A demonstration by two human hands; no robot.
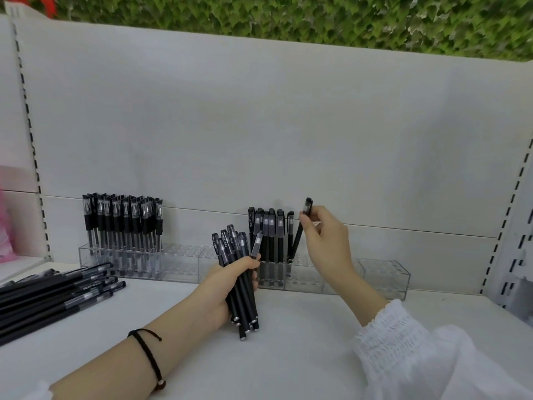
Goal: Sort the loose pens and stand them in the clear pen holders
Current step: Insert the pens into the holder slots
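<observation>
White shelving fills your view, with green leaves (317,21) above the back panel. A row of clear pen holders (383,274) runs along the back edge of the shelf (302,356). Clear-barrelled pens (124,223) stand packed at the row's left end, and a group of matte black pens (269,235) stands near its middle.

Your left hand (227,287) is clenched round a bundle of black pens (243,301) (caps up, butt ends low over the shelf). Your right hand (328,241) pinches a single pen (298,238) near its cap. It is tilted, and its lower end is at the holder's top just right of the middle group. It may already sit in a slot, though the clear plastic makes that hard to judge.

More loose pens (57,295) lie heaped at the shelf's left edge. A black cord bracelet (150,356) circles your left wrist.
</observation>
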